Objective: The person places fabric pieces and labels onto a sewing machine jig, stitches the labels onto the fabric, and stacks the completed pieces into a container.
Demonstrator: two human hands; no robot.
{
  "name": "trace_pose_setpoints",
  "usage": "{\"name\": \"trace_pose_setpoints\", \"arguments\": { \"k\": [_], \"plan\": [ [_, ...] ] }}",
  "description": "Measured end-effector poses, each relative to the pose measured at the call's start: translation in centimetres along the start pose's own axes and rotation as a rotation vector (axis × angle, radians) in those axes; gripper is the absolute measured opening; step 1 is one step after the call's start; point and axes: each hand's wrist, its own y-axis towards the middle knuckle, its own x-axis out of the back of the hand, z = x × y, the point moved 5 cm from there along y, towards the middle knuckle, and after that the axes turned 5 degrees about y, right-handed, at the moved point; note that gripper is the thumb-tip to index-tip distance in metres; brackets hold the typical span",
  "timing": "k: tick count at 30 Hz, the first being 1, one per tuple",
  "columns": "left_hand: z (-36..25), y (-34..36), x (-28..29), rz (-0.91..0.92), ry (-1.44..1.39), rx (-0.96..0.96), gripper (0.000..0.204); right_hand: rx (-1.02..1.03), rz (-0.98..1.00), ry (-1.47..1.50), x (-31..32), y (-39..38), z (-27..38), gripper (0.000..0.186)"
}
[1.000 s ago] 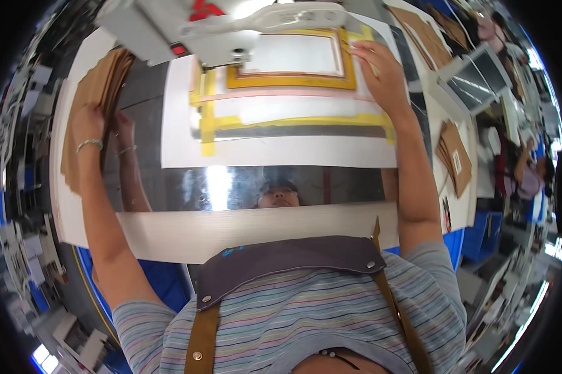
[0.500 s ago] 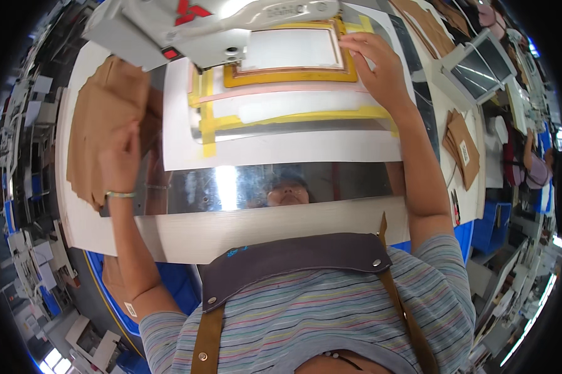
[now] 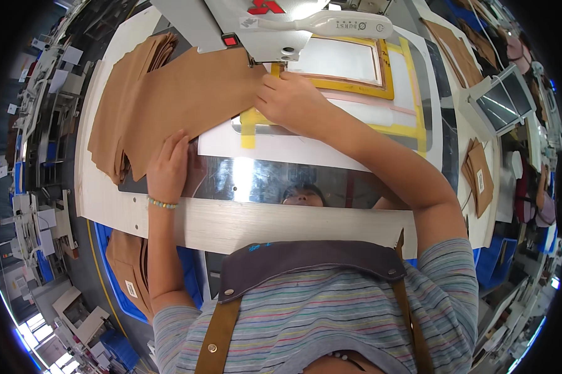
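Observation:
A brown fabric panel (image 3: 190, 87) stretches slantwise from the stack of brown panels (image 3: 116, 112) on the left toward the sewing machine head (image 3: 262, 28). My right hand (image 3: 290, 100) pinches its right end, just below the machine's needle area. At its near edge, my left hand (image 3: 167, 165) has its fingers closed against the fabric; the thumb is partly hidden. Right of the needle area lies a yellow-edged rectangular frame (image 3: 381, 84) with a white middle, on a clear sewing template (image 3: 421, 118) edged with yellow tape. The panel's right end covers the template's left part.
A shiny metal plate (image 3: 262, 177) runs along the near side of the pale table (image 3: 281, 224). At the right stand a tilted screen (image 3: 502, 93) and a small pile of brown pieces (image 3: 478, 177). More brown pieces (image 3: 128, 265) sit in a blue bin below left.
My right hand has moved left from the yellow frame to the panel's end. The panel has been drawn rightward off the stack. My left hand has moved to its near edge. The view has shifted.

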Motion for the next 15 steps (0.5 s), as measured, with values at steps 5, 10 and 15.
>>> {"name": "trace_pose_setpoints", "arguments": {
  "k": [5, 10, 15],
  "plan": [
    [4.9, -4.9, 1.8, 0.056, 0.154, 0.127, 0.019, -0.028, -0.085, -0.053, -0.8, 0.1, 0.0, 0.004],
    [7.7, -6.9, 2.1, 0.051, 0.219, 0.222, 0.016, -0.011, -0.060, -0.108, -0.6, -0.2, 0.2, 0.004],
    [7.7, -5.7, 0.8, 0.064, 0.256, 0.172, 0.020, -0.036, -0.094, -0.130, 1.2, -1.7, -0.3, 0.004]
  ]
}}
